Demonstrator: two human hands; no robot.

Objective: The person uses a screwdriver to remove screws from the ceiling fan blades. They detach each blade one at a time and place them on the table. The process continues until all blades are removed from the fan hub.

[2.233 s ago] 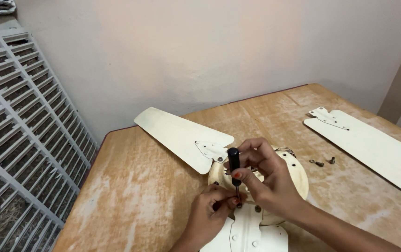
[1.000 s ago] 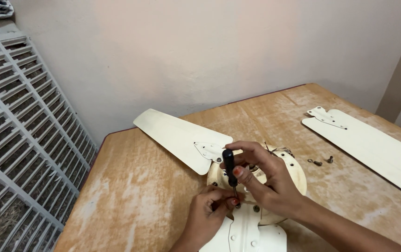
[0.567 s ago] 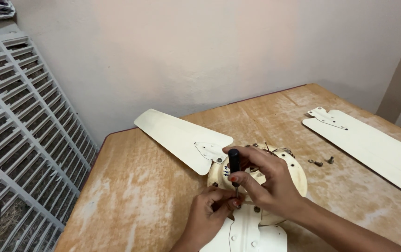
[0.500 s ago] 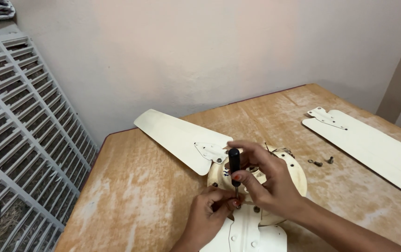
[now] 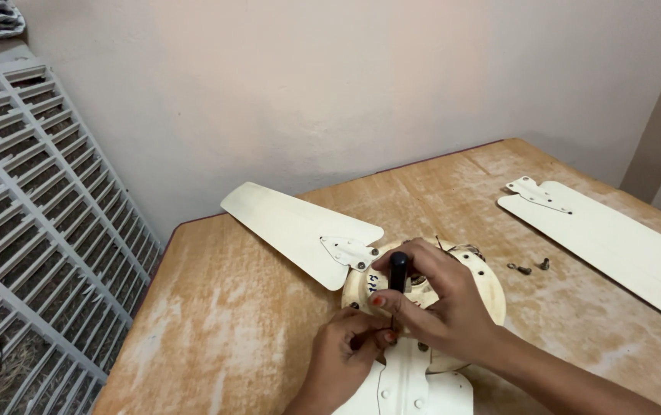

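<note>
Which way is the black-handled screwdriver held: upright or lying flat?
Upright. The screwdriver handle points up from the right hand; the left hand pinches near its tip at the fan motor.

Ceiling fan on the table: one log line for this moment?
right hand: grips black screwdriver | left hand: steadies tip | fan motor: on table

the right hand [image 5: 442,303] sits at the lower centre of the frame, fingers curled closed, forearm running to the lower right corner. the left hand [image 5: 346,357] is just below-left, fingertips pinched together, touching the right fingers.
</note>
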